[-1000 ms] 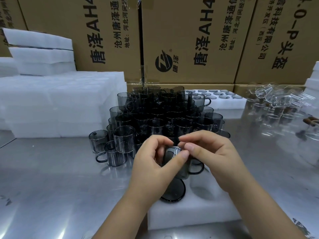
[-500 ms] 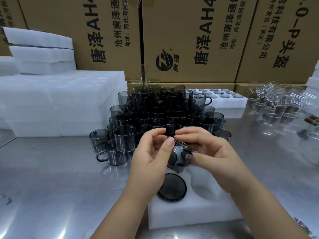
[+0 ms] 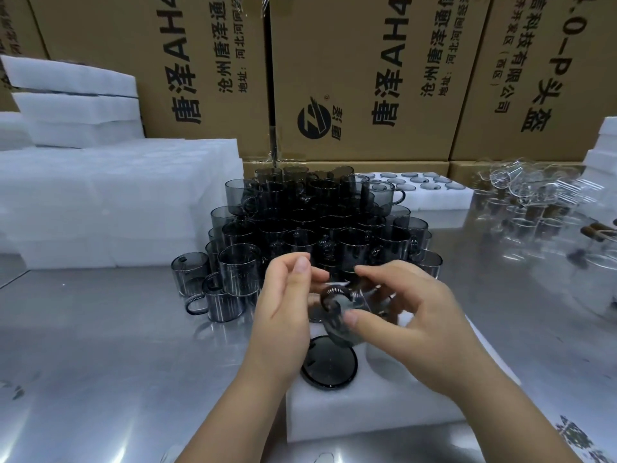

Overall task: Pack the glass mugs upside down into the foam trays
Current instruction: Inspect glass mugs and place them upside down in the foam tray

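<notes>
A smoky grey glass mug (image 3: 337, 319) is tilted in the air above a white foam tray (image 3: 367, 416). My right hand (image 3: 410, 315) grips it, thumb on its side, with the handle turned toward me. My left hand (image 3: 287, 305) is beside the mug with fingers spread, at most brushing it. One mug (image 3: 329, 365) sits upside down in the tray's left pocket, dark base up. An empty pocket (image 3: 384, 359) lies to its right, partly hidden by my hand. A big cluster of stacked grey mugs (image 3: 317, 225) stands behind.
White foam tray stacks (image 3: 110, 202) fill the left. A filled foam tray (image 3: 420, 192) sits at the back. Clear glassware (image 3: 534, 202) is piled at the right. Cardboard boxes (image 3: 360, 78) wall the rear. The table (image 3: 100, 345) is shiny metal.
The mug has been turned and tipped over the tray, now held mainly by my right hand. My left hand's fingers have opened and drawn back from it.
</notes>
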